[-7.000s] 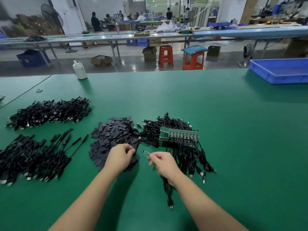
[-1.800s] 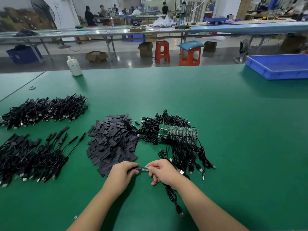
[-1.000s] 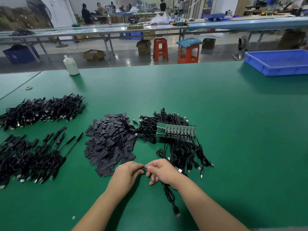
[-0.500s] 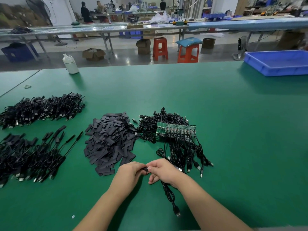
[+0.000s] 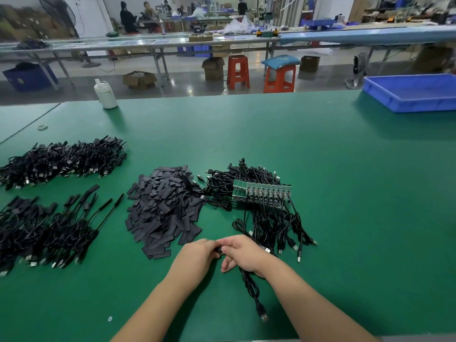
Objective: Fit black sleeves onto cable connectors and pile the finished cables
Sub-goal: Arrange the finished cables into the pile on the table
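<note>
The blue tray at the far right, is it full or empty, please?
Looks empty: the blue tray shows only bare blue floor in its visible part.

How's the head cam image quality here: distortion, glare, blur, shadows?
Head view: wide-angle bowing, the far benches curve; soft shadows under both forearms on the green table; glare patches on the floor near the orange stools; background workers slightly soft; left hand, right hand and sleeve pile sharp.

sleeve heap (image 5: 164, 208) between 2 cable piles (image 5: 47, 230) left, unfinished cables (image 5: 261, 206) right, tray (image 5: 409, 93) far right
</note>
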Demonstrator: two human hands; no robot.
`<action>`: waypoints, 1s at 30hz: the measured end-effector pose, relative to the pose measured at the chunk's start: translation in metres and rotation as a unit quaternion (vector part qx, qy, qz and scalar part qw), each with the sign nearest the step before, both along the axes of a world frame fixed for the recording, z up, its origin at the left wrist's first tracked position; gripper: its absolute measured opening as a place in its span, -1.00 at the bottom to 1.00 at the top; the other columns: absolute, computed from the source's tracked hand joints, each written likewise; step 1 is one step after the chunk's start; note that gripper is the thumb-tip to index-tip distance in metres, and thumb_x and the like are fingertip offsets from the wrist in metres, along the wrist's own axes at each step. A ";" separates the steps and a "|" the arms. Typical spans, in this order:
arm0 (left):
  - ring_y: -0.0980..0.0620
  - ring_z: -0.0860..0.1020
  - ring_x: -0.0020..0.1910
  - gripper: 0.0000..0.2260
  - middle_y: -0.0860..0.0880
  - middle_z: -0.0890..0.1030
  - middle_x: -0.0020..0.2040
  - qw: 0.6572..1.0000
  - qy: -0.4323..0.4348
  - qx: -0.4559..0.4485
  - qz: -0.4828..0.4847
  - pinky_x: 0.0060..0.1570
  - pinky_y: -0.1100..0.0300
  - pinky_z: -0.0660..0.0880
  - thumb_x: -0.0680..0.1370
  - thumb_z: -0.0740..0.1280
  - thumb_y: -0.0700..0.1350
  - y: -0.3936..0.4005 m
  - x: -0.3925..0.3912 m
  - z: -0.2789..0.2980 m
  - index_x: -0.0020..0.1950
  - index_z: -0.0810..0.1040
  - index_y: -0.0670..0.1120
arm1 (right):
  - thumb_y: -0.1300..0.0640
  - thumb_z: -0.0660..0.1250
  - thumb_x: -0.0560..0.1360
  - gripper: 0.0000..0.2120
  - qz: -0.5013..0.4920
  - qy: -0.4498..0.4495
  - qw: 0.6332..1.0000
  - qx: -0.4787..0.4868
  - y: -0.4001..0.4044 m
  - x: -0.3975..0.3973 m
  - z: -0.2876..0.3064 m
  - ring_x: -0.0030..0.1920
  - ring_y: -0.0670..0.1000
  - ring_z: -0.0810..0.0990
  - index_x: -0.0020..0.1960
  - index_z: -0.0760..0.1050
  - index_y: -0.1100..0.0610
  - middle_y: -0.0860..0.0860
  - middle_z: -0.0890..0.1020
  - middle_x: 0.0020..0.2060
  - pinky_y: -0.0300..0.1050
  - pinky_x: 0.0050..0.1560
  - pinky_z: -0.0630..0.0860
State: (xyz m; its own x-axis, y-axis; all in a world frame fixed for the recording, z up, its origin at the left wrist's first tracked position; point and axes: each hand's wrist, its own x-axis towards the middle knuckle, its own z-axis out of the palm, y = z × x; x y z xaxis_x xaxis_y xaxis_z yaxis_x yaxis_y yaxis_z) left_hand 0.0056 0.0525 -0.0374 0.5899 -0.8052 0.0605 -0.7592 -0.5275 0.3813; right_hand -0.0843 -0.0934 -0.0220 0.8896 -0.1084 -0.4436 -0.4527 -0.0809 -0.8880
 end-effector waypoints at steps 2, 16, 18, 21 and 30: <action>0.01 0.59 0.01 -0.76 0.04 0.62 0.01 1.000 -0.015 0.025 0.000 0.05 0.14 0.48 0.61 0.28 -0.02 0.000 -0.001 0.001 0.26 0.58 0.04 | 0.31 0.08 0.68 -0.62 0.001 -0.003 1.000 -0.002 0.000 -0.001 0.000 -0.32 -0.09 0.64 0.49 0.35 0.25 0.13 0.66 -0.08 -0.21 -0.14 0.63; 0.16 0.67 -0.10 -0.63 0.07 0.68 0.03 0.866 0.351 -0.251 0.253 -0.03 0.20 0.60 0.55 0.42 -0.11 -0.004 -0.030 0.014 0.33 0.49 -0.12 | 0.26 0.12 0.68 -0.77 -0.154 -0.062 0.984 0.066 0.005 0.005 0.009 -0.12 0.03 0.71 0.29 0.41 0.29 0.10 0.67 0.02 -0.13 -0.03 0.66; 0.02 0.69 -0.09 -0.77 0.01 0.72 -0.09 0.839 0.408 -0.269 0.239 -0.04 0.07 0.64 0.55 0.41 -0.14 -0.003 -0.035 0.017 0.20 0.58 -0.11 | 0.24 0.12 0.68 -0.80 -0.184 -0.086 0.976 0.079 0.007 0.010 0.014 -0.07 -0.01 0.72 0.25 0.41 0.25 0.04 0.69 0.04 -0.17 -0.03 0.64; 0.01 0.69 -0.13 -0.73 0.00 0.73 -0.11 0.834 0.423 -0.264 0.234 -0.09 0.12 0.60 0.49 0.49 -0.19 -0.002 -0.037 0.022 0.13 0.55 0.03 | 0.21 0.15 0.67 -0.86 -0.192 -0.112 0.974 0.048 0.013 0.015 0.021 -0.01 -0.17 0.69 0.16 0.45 0.17 -0.09 0.71 0.00 -0.22 0.05 0.57; 0.06 0.68 -0.27 -0.89 0.01 0.72 -0.22 0.851 0.288 -0.309 0.312 -0.23 0.20 0.59 0.54 0.43 -0.19 0.046 0.013 0.047 -0.10 0.68 0.02 | 0.06 0.26 0.63 -0.73 -0.124 -0.188 0.934 -0.278 -0.005 0.024 0.058 0.05 -0.11 0.64 0.33 0.48 -0.03 -0.13 0.60 0.25 -0.25 0.12 0.53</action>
State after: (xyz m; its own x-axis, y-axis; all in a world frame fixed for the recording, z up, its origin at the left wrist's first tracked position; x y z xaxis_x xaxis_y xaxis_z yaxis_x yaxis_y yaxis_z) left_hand 0.0183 0.0987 0.0092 0.9659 -0.2441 -0.0860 0.0025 -0.3236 0.9462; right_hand -0.0603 -0.0986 0.0355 0.8879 -0.4528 0.0814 -0.1836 -0.5109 -0.8398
